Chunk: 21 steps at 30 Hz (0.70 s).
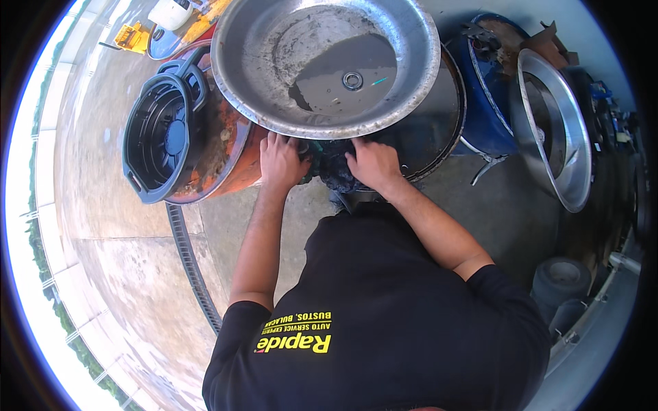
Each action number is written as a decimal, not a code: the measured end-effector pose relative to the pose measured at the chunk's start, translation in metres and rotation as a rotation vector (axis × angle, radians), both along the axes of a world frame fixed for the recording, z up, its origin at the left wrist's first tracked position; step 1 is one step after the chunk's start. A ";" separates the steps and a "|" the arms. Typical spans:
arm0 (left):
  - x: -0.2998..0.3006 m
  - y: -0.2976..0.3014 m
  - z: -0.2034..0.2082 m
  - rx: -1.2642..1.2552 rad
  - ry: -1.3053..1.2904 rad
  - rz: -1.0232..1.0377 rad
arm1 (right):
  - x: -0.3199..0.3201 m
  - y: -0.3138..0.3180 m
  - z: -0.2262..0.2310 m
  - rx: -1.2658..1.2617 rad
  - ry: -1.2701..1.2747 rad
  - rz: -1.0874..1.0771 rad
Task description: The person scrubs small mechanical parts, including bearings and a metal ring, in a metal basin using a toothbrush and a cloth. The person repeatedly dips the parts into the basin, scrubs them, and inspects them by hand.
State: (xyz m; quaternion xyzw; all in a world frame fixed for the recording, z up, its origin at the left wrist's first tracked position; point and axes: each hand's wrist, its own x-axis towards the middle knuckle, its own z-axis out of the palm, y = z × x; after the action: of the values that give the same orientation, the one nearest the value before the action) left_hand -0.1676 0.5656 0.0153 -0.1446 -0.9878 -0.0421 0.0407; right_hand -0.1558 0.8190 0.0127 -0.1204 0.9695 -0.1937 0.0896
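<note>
Above drum [444,130]; round basin [419,61] opens upward, axis roughly upright; left hand [279,163], right hand [375,164] at rim [322,133]; grip: cannot tell.

— That basin [322,127] at top centre?
— Metal: glossy rim, dull and smeared inside.
— And the pan [151,127], upper left?
— Smooth plastic. The shirt [391,308], lower centre, is matt cloth.

The basin [322,127] is mottled grey, one drum [248,163] orange.

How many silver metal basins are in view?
2: the large basin just beyond the left hand and right hand, and the tilted basin at right, beside the blue drum. Others could be hidden.
</note>
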 end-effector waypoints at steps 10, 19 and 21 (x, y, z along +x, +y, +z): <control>-0.015 0.010 0.002 0.083 -0.087 0.072 | -0.018 -0.020 -0.049 -0.048 0.051 0.185; -0.017 0.008 0.005 0.278 -0.091 0.112 | -0.037 -0.034 -0.086 -0.083 0.418 0.286; -0.016 0.003 0.001 0.275 -0.071 0.070 | -0.039 -0.029 -0.082 -0.130 0.479 0.265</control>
State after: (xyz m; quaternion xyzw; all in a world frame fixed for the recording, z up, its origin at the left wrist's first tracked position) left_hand -0.1839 0.5685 0.0167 -0.1013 -0.9780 -0.1806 0.0267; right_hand -0.1945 0.7901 -0.0693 -0.2939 0.9245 -0.2079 -0.1255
